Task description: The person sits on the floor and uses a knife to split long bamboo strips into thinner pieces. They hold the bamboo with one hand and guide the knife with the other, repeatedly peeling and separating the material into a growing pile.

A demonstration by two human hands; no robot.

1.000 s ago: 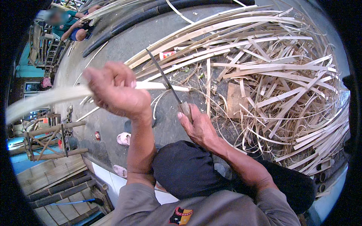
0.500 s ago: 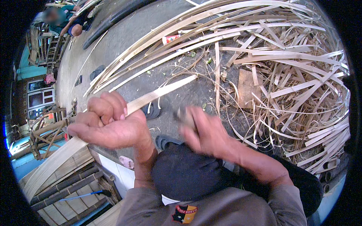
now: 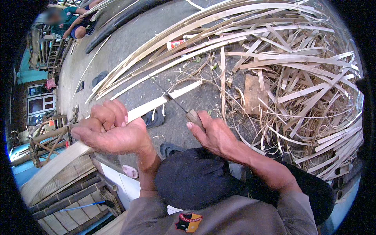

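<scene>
My left hand [image 3: 111, 131] is closed around a long pale bamboo strip [image 3: 152, 105] that runs from the lower left up toward the middle. My right hand [image 3: 213, 135] grips the wooden handle of a knife [image 3: 178, 105]. The thin dark blade lies across the strip's far end, touching it. A dark cloth over my knee [image 3: 194, 178] sits just below both hands.
A big heap of split bamboo strips and shavings [image 3: 297, 86] covers the ground at right and top. A flat wooden block [image 3: 250, 93] lies in it. Sandals [image 3: 154, 119] are on the concrete. Another person [image 3: 68, 25] sits at the far upper left. Bamboo poles [image 3: 66, 199] lie at lower left.
My left hand has dropped lower and leftward with the strip. The knife, raised a second ago, now rests with its blade on the strip's end.
</scene>
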